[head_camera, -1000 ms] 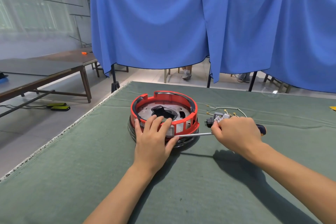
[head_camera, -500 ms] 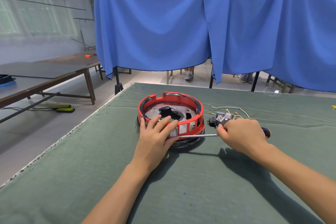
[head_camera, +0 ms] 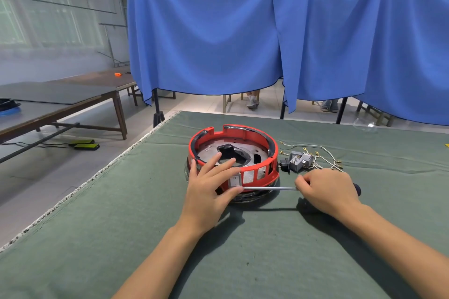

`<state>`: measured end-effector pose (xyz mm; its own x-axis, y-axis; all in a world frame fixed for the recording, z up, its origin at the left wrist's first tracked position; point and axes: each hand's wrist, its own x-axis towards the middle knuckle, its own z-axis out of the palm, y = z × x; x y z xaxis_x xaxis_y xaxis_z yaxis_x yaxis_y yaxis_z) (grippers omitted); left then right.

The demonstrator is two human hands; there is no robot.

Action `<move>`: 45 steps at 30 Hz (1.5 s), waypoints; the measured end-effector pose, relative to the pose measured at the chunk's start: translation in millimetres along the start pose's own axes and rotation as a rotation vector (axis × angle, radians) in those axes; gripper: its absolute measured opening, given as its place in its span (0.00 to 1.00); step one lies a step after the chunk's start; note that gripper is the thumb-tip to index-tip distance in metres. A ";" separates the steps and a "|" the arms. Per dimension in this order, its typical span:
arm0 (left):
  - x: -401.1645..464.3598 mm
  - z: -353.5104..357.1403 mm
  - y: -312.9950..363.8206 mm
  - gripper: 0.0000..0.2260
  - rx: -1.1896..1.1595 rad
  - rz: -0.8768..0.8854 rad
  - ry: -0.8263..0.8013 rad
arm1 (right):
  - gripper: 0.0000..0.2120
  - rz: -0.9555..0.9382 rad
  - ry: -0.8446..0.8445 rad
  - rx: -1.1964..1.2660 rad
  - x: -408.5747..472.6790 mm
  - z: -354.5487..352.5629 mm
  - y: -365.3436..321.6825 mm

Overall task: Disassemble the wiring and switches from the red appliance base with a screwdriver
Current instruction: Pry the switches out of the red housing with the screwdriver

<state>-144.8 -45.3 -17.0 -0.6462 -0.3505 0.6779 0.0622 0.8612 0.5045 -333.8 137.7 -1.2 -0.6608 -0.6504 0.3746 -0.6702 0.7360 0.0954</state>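
Observation:
The round red appliance base (head_camera: 245, 132) sits on the green cloth, a metal plate inside it. My left hand (head_camera: 209, 189) lies over its near rim with fingers spread straight, the thumb beside a white rocker switch (head_camera: 235, 181) in the front wall. My right hand (head_camera: 328, 190) grips a screwdriver (head_camera: 269, 188) by the handle. The shaft lies level, and its tip reaches the base's front just below the switch. Right of the base lie a grey switch block (head_camera: 300, 161), a black plug piece (head_camera: 284, 165) and white wires (head_camera: 323, 156) with brass terminals.
The green cloth (head_camera: 267, 250) covers the table; its frayed left edge (head_camera: 102, 172) runs diagonally. Blue curtains (head_camera: 279, 31) hang behind the far edge. Brown tables (head_camera: 73, 102) stand at left, with yellow-green pedals (head_camera: 85, 144) on the floor.
The view has shifted a little. My left fingers slid further over the rim, uncovering the white switch. My right hand keeps the screwdriver tip at the base front.

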 end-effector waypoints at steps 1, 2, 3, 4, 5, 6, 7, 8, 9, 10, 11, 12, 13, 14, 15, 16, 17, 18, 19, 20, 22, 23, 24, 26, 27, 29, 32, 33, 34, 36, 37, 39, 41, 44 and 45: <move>1.1 -0.4 1.5 0.14 -0.070 -0.050 0.000 | 0.24 -0.011 0.003 0.003 -0.6 1.0 1.0; 2.8 -1.1 2.9 0.13 -0.147 -0.112 0.010 | 0.24 -0.024 0.006 0.005 -1.4 1.5 3.5; 4.9 -2.6 3.8 0.13 -0.229 -0.190 0.026 | 0.25 -0.035 0.013 0.016 -2.7 2.0 6.6; 7.4 -5.4 5.4 0.12 -0.312 -0.271 0.036 | 0.25 -0.041 0.029 0.045 -4.3 2.6 10.3; 9.9 -8.1 7.0 0.11 -0.399 -0.343 0.041 | 0.25 -0.034 0.047 0.100 -5.7 3.0 13.6; 11.8 -10.2 8.1 0.10 -0.494 -0.396 0.051 | 0.26 -0.005 0.058 0.187 -6.9 1.9 15.3; 12.4 -12.2 9.7 0.09 -0.587 -0.435 0.080 | 0.30 0.045 0.047 0.292 -7.5 -0.2 15.7; 12.0 -14.1 11.7 0.08 -0.664 -0.469 0.126 | 0.34 0.105 0.013 0.392 -7.7 -3.4 14.0; 11.3 -15.8 14.6 0.08 -0.705 -0.496 0.168 | 0.39 0.161 -0.035 0.470 -7.5 -8.0 11.4; 10.5 -16.2 17.2 0.08 -0.693 -0.507 0.198 | 0.41 0.192 -0.084 0.525 -7.0 -13.5 8.1; 9.0 -15.9 19.5 0.09 -0.606 -0.495 0.217 | 0.41 0.202 -0.121 0.581 -7.3 -19.3 3.2; 7.2 -15.0 21.6 0.10 -0.460 -0.453 0.233 | 0.40 0.199 -0.147 0.656 -8.5 -25.3 -3.2; 5.2 -14.0 24.5 0.11 -0.300 -0.378 0.249 | 0.39 0.188 -0.162 0.747 -9.7 -32.0 -10.7; 3.5 -12.8 29.4 0.12 -0.179 -0.282 0.270 | 0.36 0.174 -0.171 0.845 -10.5 -38.8 -18.2; 2.4 -11.1 35.3 0.13 -0.130 -0.189 0.274 | 0.32 0.156 -0.190 0.948 -11.1 -45.7 -25.8; 1.5 -8.1 41.5 0.13 -0.139 -0.111 0.249 | 0.28 0.132 -0.225 1.054 -11.5 -51.1 -33.6; -0.2 -4.0 47.4 0.14 -0.170 -0.048 0.208 | 0.24 0.103 -0.267 1.164 -12.7 -54.6 -40.9; -2.3 0.5 52.4 0.14 -0.201 -0.001 0.162 | 0.18 0.071 -0.308 1.262 -14.1 -56.9 -48.0; -4.0 4.0 55.5 0.14 -0.225 0.030 0.127 | 0.11 0.043 -0.326 1.332 -16.0 -58.9 -54.2; -5.2 6.9 56.0 0.15 -0.245 0.041 0.110 | 0.06 0.031 -0.318 1.378 -17.8 -59.3 -58.9; -7.2 9.4 53.8 0.15 -0.262 0.006 0.118 | 0.02 0.054 -0.281 1.432 -21.1 -58.6 -64.2; -8.0 8.9 52.6 0.14 -0.270 -0.019 0.120 | 0.02 0.068 -0.275 1.440 -22.5 -57.8 -65.5; -8.6 8.8 51.4 0.14 -0.286 -0.031 0.119 | 0.03 0.074 -0.281 1.439 -23.7 -57.1 -66.3; -9.2 10.4 49.9 0.11 -0.319 -0.027 0.103 | 0.04 0.054 -0.325 1.406 -26.2 -57.5 -67.8; -9.5 12.5 50.3 0.11 -0.332 -0.023 0.085 | 0.04 0.042 -0.346 1.378 -27.7 -58.0 -67.5; -10.0 16.3 52.5 0.12 -0.343 -0.018 0.050 | 0.04 0.030 -0.348 1.346 -29.6 -58.3 -64.8; -11.0 19.0 57.0 0.18 -0.305 0.020 0.006 | 0.02 0.085 -0.253 1.345 -30.9 -58.1 -55.4; -11.2 18.3 58.0 0.20 -0.281 0.025 -0.010 | 0.01 0.111 -0.218 1.342 -30.9 -57.6 -51.8; -10.9 16.9 58.2 0.21 -0.241 0.023 -0.013 | 0.01 0.136 -0.190 1.337 -30.3 -56.4 -47.7; -8.6 13.2 54.2 0.22 -0.092 0.025 0.037 | 0.03 0.204 -0.130 1.300 -26.2 -51.9 -38.1; -7.0 11.9 50.2 0.22 0.005 0.026 0.067 | 0.06 0.257 -0.093 1.264 -22.4 -47.8 -31.9; -5.1 10.0 41.6 0.23 0.187 -0.027 0.061 | 0.13 0.397 -0.032 1.209 -13.8 -37.8 -17.4; -5.0 9.1 34.7 0.25 0.305 -0.119 -0.023 | 0.17 0.537 -0.008 1.190 -6.2 -28.0 -1.7; -6.6 11.5 26.0 0.23 0.374 -0.133 -0.046 | 0.21 0.669 0.025 1.040 2.5 -17.8 18.6; -6.2 11.1 25.3 0.22 0.388 -0.126 -0.045 | 0.22 0.692 0.038 0.983 4.3 -16.9 21.8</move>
<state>-147.7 -17.3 -14.4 -0.6638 -0.4526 0.5954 -0.3053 0.8907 0.3367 -345.6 154.2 18.0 -0.9830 -0.1557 0.0970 -0.1589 0.4580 -0.8746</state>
